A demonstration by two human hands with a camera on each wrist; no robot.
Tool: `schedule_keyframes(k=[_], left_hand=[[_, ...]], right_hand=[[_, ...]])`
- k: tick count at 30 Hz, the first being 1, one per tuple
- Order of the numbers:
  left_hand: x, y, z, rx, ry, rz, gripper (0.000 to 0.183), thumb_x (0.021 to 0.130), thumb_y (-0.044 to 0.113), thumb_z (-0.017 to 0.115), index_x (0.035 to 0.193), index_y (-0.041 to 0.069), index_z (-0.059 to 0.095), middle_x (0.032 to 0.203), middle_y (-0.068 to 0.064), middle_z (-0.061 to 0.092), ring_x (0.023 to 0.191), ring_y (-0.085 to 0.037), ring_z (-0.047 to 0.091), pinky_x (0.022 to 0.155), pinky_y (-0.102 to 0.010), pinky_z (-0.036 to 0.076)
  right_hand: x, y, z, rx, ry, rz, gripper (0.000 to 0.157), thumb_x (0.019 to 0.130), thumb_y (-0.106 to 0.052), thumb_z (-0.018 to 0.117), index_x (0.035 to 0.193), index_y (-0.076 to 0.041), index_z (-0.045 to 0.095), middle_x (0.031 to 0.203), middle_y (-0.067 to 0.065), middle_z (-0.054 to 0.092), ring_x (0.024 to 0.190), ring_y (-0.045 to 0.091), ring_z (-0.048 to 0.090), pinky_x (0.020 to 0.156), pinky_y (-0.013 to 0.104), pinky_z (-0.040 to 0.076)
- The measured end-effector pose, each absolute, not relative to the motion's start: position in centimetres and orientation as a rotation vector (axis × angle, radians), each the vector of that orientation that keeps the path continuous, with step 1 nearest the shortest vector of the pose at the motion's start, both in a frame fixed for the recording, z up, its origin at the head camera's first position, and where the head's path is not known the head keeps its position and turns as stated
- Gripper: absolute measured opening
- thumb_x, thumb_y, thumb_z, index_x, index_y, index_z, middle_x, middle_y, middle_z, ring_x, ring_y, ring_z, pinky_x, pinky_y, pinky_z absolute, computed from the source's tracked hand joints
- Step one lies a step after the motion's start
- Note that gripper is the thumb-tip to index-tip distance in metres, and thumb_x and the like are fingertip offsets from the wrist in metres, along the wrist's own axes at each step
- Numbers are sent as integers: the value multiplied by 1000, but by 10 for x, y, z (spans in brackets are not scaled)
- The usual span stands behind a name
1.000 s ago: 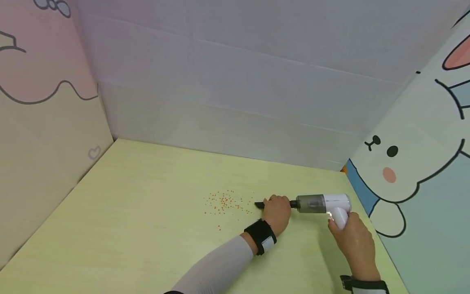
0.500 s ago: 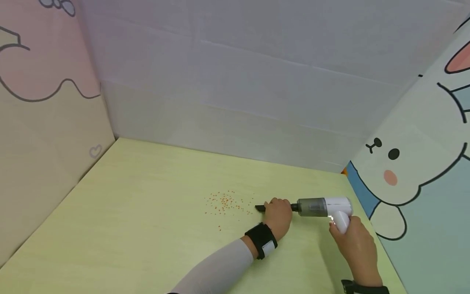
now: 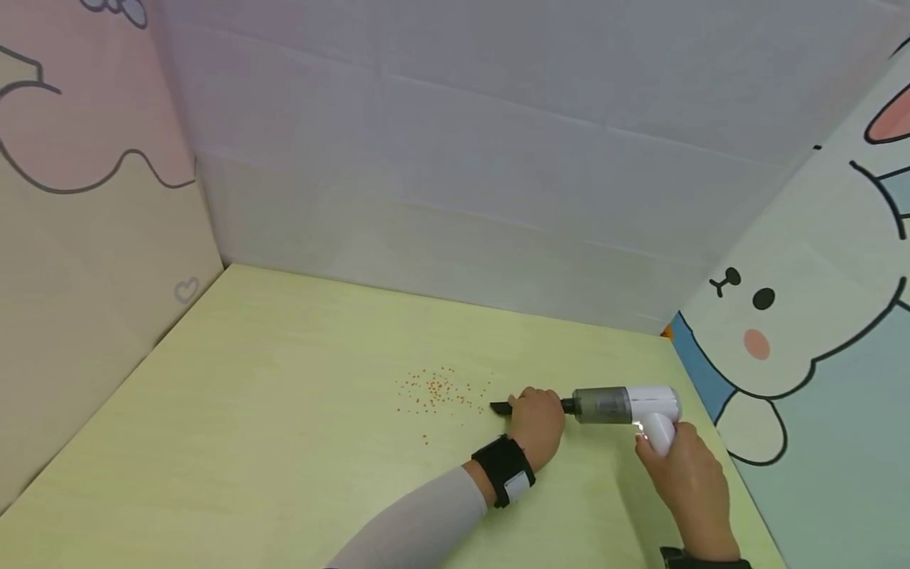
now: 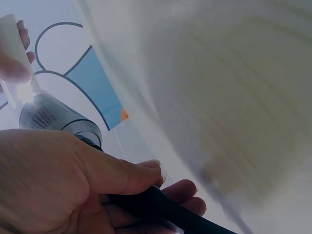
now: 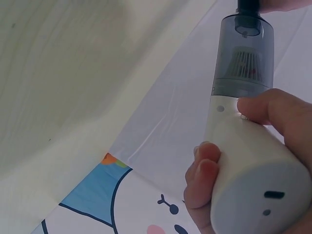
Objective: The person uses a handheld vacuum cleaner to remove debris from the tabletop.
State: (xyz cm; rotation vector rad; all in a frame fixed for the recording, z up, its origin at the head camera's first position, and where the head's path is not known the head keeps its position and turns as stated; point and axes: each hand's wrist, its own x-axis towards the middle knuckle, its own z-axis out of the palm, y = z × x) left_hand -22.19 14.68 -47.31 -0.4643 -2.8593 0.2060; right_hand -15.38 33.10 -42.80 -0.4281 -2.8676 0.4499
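Note:
A white handheld vacuum cleaner [image 3: 650, 403] with a smoky clear dust cup [image 5: 246, 53] lies level over the right side of the table. My right hand [image 3: 686, 482] grips its handle; in the right wrist view the thumb lies by a small button near the dust cup. My left hand [image 3: 536, 427] holds the black nozzle [image 4: 151, 204], fingers and thumb curled round it. The nozzle's tip points left, just right of scattered small orange crumbs [image 3: 437, 389] on the table. Part of the nozzle is hidden behind the left hand.
The pale yellow table [image 3: 249, 427] is bounded by a grey-white back wall [image 3: 441, 174], a pink and beige left panel [image 3: 92, 284] and a right panel [image 3: 803, 316] with a cartoon rabbit. A few crumbs lie apart from the main patch, towards the front.
The vacuum cleaner and both hands have shifted slightly down in the head view, and the nozzle tip sits a little further left. The grip of both hands is the same.

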Motion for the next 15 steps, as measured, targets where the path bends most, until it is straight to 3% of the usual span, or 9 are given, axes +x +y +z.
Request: schedule_keyframes(k=[15], left_hand=[[-217,137,-466,-441,-2930,200,26,97,38,67,110,16,70,101,-3,73,95,-16,68,88,-31,57]], right_hand=[[-154,323,-429,-415,-2867,442,57,90,-30,71,112,17,48,84,29,60,62,32,58,48,44,47]])
